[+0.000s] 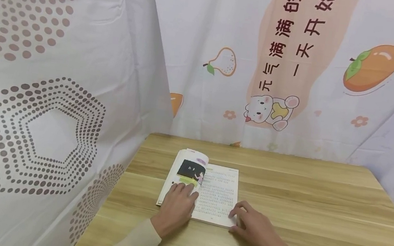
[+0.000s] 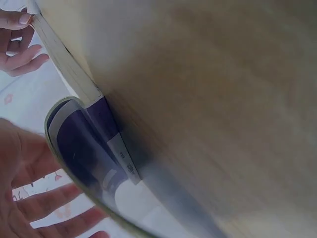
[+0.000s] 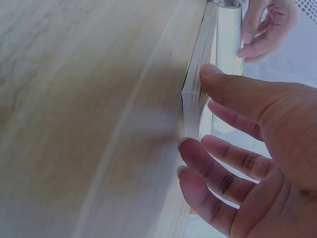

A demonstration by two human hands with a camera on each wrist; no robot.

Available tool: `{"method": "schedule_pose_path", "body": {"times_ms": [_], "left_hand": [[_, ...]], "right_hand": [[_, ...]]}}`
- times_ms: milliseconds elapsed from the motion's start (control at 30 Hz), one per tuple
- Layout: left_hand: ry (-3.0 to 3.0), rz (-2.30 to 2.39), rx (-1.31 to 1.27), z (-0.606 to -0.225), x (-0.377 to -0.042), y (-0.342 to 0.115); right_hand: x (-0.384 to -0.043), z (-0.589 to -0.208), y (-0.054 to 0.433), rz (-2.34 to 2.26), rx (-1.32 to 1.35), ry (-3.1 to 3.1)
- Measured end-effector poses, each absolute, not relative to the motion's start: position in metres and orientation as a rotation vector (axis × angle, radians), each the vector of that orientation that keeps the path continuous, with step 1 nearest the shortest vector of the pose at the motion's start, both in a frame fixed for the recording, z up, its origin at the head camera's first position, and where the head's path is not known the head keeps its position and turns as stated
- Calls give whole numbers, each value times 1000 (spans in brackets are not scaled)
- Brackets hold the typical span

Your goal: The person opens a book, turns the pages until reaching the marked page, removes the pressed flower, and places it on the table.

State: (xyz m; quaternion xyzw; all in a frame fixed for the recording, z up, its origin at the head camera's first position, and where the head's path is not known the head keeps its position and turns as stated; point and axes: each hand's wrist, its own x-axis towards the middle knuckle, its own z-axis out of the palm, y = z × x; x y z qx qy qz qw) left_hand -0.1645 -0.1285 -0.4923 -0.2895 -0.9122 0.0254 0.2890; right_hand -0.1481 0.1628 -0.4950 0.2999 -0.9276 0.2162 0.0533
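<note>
Curtain (image 1: pixel 244 34) lettered 元气满满的 一天开始; worktop (image 1: pixel 302 193), extending rightward beyond the spread book (image 1: pixel 220 183), whose print is too small to read; left hand (image 1: pixel 177 203), grip relaxed upon its left side; right hand (image 1: pixel 257 229), grip loosely curved, fingers at its near right corner.

Left hand (image 1: pixel 176 206) and right hand (image 1: pixel 256 225) are resting apart.
The left is pointing toward 1 o'clock, its fingers (image 2: pixel 52 202) lying loosely spread, its forearm (image 1: pixel 132 244) slanting from 7 o'clock; the right is pointing toward 10 o'clock, thumb (image 3: pixel 237 93) standing away from gently bending fingertips (image 3: pixel 193 186).
</note>
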Motion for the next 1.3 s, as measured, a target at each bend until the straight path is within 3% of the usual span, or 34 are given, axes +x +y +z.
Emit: {"method": "schedule_pose_path", "body": {"times_ms": [733,1300], "left_hand": [[-2579,-33,-891,-497,-165,-120],[-2587,35,-901,-494,-165,-116]], "right_hand": [[-151,-494,164,599,989,-2674],[-147,-483,163,848,752,-2667]]}}
